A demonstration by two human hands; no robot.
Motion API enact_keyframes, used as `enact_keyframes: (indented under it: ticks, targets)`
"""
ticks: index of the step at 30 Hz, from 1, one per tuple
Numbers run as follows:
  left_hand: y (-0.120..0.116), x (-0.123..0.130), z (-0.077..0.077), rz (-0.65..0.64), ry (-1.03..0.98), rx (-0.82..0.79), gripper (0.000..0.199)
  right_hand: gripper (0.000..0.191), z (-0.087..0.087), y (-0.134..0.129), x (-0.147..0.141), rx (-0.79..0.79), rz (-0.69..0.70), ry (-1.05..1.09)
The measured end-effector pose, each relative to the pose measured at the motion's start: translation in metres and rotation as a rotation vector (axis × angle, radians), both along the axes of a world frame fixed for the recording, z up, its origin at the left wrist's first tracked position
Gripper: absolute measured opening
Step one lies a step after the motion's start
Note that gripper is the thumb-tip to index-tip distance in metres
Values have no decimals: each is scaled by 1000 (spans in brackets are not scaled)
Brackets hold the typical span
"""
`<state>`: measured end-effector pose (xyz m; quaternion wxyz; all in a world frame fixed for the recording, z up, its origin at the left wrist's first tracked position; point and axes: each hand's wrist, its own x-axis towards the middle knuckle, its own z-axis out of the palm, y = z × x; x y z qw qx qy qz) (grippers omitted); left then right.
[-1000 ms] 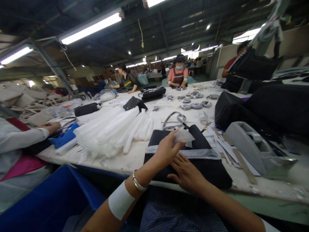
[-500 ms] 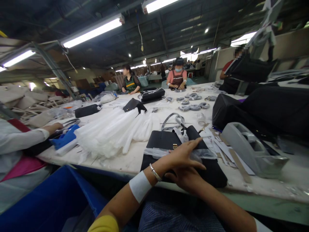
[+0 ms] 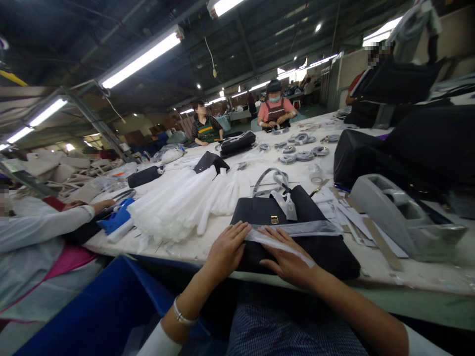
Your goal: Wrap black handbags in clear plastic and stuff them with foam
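While both my hands lie flat on it, the black, smooth, leather-like handbag (image 3: 309,210) sits right at the front edge of the worktop (image 3: 438,282), straight ahead and under my palms. Long axis runs roughly along that front edge, right end angled a bit nearer me; carrying end points to the far edge. Left hand (image 3: 227,247): palm down, fingers straight and close together, at the bag's left edge. Right hand (image 3: 287,257): also palm down, fingers slightly fanned, nearer the bag's middle and so nearer the small gold metal clasp (image 3: 274,219), which is just beyond its fingertips. Neither grips anything as far as I can see; fingertip contact with film is hard to tell. One translucent film band (image 3: 319,228) crosses the bag left to right; a loose whitish film strip (image 3: 299,249) slants over the back of my right hand. Bag looks flattened, lying down, with a looped grey film-wrapped handle (image 3: 267,175) and a wrapped strap end (image 3: 288,205) beside the clasp. Grey plastic tape dispenser (image 3: 386,222) stands to the right, toward the worktop's right front; white foam sheets (image 3: 174,207) heap on the left.
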<state>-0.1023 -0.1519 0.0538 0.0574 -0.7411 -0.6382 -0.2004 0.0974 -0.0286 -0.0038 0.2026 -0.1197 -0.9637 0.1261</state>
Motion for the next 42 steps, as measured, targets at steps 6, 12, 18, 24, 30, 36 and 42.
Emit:
enact_keyframes:
  ticks: [6,12,18,24,30,36,42]
  targets:
    - [29,23,-16,97,7,162,35,63,2,-1,1,-26,16,13]
    - [48,51,-2,73,-98,277,27,63,8,-5,1,-14,-11,-14]
    - [72,81,-4,252,-92,265,25,60,8,-4,2,-53,22,28]
    - [93,74,-20,133,-475,81,13,64,5,-3,2,-50,26,41]
    - [94,70,-20,121,-816,-1,16,65,5,-1,1,-80,25,28]
    - [96,79,-23,148,-784,85,14,56,5,0,2,-125,34,40]
    - [95,68,-26,47,-1008,48,22,56,10,2,1,-139,54,54]
